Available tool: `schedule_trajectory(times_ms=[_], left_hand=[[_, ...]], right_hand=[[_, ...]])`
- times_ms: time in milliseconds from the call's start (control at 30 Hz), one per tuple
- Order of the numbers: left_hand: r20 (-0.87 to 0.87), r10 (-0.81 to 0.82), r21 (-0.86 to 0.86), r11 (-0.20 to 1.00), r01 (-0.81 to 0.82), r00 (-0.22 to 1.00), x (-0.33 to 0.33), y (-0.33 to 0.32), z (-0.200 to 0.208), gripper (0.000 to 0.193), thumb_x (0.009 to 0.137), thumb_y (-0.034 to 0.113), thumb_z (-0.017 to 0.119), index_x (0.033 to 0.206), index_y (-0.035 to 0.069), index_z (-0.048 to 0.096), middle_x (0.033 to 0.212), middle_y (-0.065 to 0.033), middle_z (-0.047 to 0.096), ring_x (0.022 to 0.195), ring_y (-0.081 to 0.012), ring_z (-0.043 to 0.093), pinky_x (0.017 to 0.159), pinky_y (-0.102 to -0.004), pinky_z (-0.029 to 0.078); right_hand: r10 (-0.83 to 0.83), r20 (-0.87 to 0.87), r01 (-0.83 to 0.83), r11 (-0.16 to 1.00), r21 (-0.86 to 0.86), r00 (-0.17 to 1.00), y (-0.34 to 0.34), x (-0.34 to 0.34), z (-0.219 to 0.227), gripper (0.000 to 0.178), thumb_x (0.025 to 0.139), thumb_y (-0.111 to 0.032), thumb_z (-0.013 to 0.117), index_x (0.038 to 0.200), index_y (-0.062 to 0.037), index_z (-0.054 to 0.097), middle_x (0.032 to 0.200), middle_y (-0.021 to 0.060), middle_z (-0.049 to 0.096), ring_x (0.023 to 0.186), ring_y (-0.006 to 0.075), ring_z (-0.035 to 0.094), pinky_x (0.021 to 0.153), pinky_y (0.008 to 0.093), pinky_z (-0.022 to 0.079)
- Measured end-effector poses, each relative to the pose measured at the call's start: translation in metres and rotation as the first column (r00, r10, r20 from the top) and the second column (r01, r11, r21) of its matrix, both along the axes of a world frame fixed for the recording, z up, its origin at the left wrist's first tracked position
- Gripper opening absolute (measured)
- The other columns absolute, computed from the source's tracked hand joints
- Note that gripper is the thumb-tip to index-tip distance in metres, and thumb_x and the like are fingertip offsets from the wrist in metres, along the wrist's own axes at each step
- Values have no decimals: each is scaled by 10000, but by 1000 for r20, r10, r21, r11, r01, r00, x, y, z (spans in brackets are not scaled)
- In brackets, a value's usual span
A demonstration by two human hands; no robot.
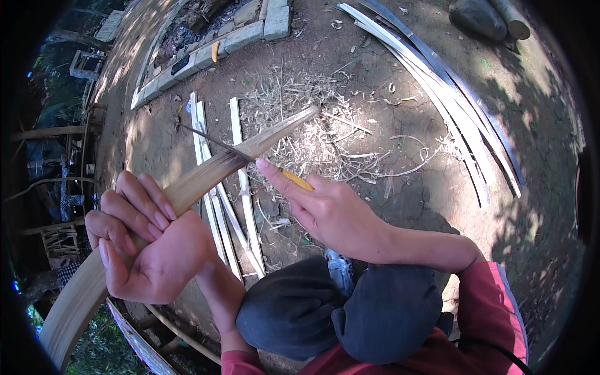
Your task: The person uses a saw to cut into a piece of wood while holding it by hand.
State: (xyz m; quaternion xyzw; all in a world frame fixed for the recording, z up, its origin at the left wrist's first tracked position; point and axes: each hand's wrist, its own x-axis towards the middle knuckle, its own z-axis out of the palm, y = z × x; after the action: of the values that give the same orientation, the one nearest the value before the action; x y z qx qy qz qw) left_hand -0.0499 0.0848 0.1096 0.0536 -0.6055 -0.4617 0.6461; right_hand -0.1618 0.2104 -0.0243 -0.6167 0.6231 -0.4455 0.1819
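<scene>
A long, pale bamboo strip (209, 176) runs slantwise from the lower left up to the middle, with a dark patch where the blade crosses it. My left hand (165, 259), palm turned up, has its fingers curled around the strip. In my right hand (337, 212) is a knife (297, 180) with a yellow handle. Its thin dark blade lies across the strip, pointing up and left, and my thumb presses near the base of the blade. Curly shavings (312, 147) cover the ground beyond the strip's far end.
Several pale strips (248, 206) lie on the ground just beyond my knees (381, 312). A longer bundle of strips (437, 87) curves along the right. Stone blocks (244, 37) edge a bed at the back, a boulder (476, 19) sits far right, and wooden poles (50, 132) stand left.
</scene>
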Motion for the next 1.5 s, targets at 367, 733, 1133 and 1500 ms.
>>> schedule_trajectory(times_ms=[367,733,1133,1500], left_hand=[[35,-55,-50,997,57,998,-5,1,-1,225,800,226,472,639,144,337,511,-17,308,467,-112,282,436,-228,275],[5,-14,-54,998,14,1000,1,-13,-4,227,751,217,479,633,151,296,519,-13,258,467,-123,261,427,-247,251],[-27,-38,-4,999,38,999,-3,-7,-4,203,737,240,499,651,136,348,535,-18,290,467,-117,258,426,-239,232],[-40,-37,-68,997,34,999,-10,-21,5,261,824,303,465,701,89,382,518,-53,332,454,-137,322,416,-250,309]], right_hand=[[-58,-114,65,996,60,992,-6,-3,-20,742,936,-83,583,1575,-150,211,717,140,592,582,228,610,526,360,552],[-103,-237,83,992,-92,966,-13,-14,-57,757,922,-19,525,1579,-155,175,705,97,576,489,170,560,445,324,543],[-96,-255,107,994,31,962,-13,-6,-50,771,935,-37,537,1585,-194,154,766,174,603,547,252,625,538,391,580],[-34,165,12,991,132,986,7,-19,8,626,941,-105,570,1504,-52,301,904,245,667,752,342,685,600,429,530]])
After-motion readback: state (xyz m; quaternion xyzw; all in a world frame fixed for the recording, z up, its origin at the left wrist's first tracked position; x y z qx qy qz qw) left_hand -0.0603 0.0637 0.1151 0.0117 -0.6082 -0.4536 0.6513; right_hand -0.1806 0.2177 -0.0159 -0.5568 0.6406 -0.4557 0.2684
